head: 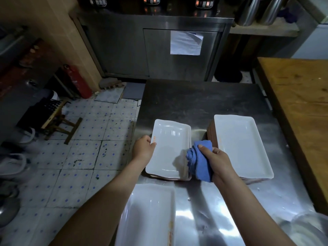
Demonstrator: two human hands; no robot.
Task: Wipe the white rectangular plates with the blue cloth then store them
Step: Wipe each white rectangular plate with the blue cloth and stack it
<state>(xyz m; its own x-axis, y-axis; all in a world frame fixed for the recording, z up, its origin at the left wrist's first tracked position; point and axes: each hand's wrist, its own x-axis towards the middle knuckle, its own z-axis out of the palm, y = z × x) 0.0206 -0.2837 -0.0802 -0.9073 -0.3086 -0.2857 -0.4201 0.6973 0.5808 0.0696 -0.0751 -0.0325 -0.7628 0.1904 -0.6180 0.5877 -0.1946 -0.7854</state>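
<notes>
One plate [168, 153] edge in L hand [143, 150]; cloth [200, 162] in R hand [218, 160].

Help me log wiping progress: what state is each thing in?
left hand, gripping the top plate's left edge.
right hand, holding the bunched blue cloth.
top plate, lying on the left stack.
right stack, plates face up.
near plate, flat on the steel table.

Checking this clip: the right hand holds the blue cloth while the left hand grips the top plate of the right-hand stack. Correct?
Not quite. The head view shows the left hand gripping the top plate of the left-hand stack, not of the right-hand stack. The rest holds: the right hand holds the blue cloth.
</notes>
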